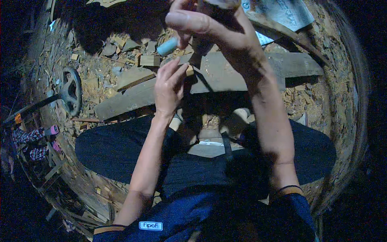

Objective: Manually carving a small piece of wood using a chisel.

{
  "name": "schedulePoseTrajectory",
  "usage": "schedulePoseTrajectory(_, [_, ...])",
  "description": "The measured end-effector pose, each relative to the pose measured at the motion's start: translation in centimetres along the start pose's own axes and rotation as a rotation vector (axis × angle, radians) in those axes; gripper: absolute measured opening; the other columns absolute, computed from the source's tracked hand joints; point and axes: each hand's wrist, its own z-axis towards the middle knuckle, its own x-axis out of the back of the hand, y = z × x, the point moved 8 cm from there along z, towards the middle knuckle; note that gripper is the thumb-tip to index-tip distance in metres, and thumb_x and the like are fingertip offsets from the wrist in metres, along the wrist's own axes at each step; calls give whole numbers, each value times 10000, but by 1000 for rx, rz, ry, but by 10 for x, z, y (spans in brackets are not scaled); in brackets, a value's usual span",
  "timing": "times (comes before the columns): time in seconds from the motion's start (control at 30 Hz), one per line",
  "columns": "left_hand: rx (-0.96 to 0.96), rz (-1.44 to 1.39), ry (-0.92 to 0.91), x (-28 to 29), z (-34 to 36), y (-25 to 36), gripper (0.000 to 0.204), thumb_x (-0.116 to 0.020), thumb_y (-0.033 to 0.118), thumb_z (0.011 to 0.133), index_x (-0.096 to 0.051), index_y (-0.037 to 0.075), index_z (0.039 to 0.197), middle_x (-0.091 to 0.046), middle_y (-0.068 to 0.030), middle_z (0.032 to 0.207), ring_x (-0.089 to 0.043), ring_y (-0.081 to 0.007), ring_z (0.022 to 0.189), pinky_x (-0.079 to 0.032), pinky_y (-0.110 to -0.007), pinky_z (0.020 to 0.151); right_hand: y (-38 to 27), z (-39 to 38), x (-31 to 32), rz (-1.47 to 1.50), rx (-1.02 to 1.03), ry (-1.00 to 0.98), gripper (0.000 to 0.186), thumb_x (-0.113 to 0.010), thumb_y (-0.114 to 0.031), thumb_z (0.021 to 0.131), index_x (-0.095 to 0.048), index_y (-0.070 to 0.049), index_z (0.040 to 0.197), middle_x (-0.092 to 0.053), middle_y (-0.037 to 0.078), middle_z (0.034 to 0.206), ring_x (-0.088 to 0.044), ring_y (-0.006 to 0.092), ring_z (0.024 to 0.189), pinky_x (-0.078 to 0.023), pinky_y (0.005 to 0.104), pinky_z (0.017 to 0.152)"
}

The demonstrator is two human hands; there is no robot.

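Note:
My left hand (169,86) is closed at the near edge of a long, weathered wooden board (242,74) that lies crosswise in front of my legs. Between its thumb and fingers shows a small wooden block (189,71) with a pale end. My right hand (221,30) is raised higher, at the top of the picture, its fingers curled. A greyish, rounded end (219,3) shows at this hand, mostly cut off by the picture's edge, so what it is cannot be made out. Dark shadow lies under the right hand and across the board.
Beyond the board lie wood offcuts (150,60) and a light-blue cylinder (167,46). A printed sheet (288,16) and a long stick (290,34) are at the upper right. On the left stands a dark wheel (72,92); past it are another person's plaid-clothed limbs (30,136).

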Motion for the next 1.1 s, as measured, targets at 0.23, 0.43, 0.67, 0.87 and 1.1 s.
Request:
schedulePoseTrajectory(0.23, [-85,156,82,-3,-8,3,383,-615,82,820,-618,104,1202,-560,-114,1295,-498,-328,1221,-393,-426,1050,-2,-10,29,30,-185,177,185,-710,-181,851,-619,-37,779,-588,-4,603,-554,58,520,-429,211,466])
schedulePoseTrajectory(0.43, [64,110,-77,-17,-21,-4,575,-686,217,822,-473,91,1341,-462,-167,1376,-453,-348,1246,-385,-423,1040,-10,-17,29,-261,71,279,269,-757,-291,774,-632,-64,703,-598,-25,601,-558,70,548,-449,242,536])
schedulePoseTrajectory(0.67, [191,53,-117,-13,-12,-23,585,-736,140,755,-506,89,1290,-489,-143,1155,-479,-329,1060,-435,-408,926,-19,-12,2,-333,-16,-109,189,-698,-214,843,-649,-32,864,-616,3,715,-593,58,633,-467,196,549])
schedulePoseTrajectory(0.87, [147,-21,-96,-12,-4,-33,560,-756,142,726,-550,84,1244,-482,-134,1165,-475,-324,1063,-421,-404,937,-15,-9,1,-282,55,60,131,-663,-127,803,-596,-31,745,-565,6,592,-539,62,509,-414,207,463])
schedulePoseTrajectory(1.1, [197,-72,-42,-10,-4,-38,549,-775,172,703,-576,77,1206,-521,-111,1133,-479,-319,1058,-416,-408,937,-13,-1,4,-60,54,177,193,-703,-190,752,-592,-42,697,-575,-10,590,-559,53,534,-439,204,483])
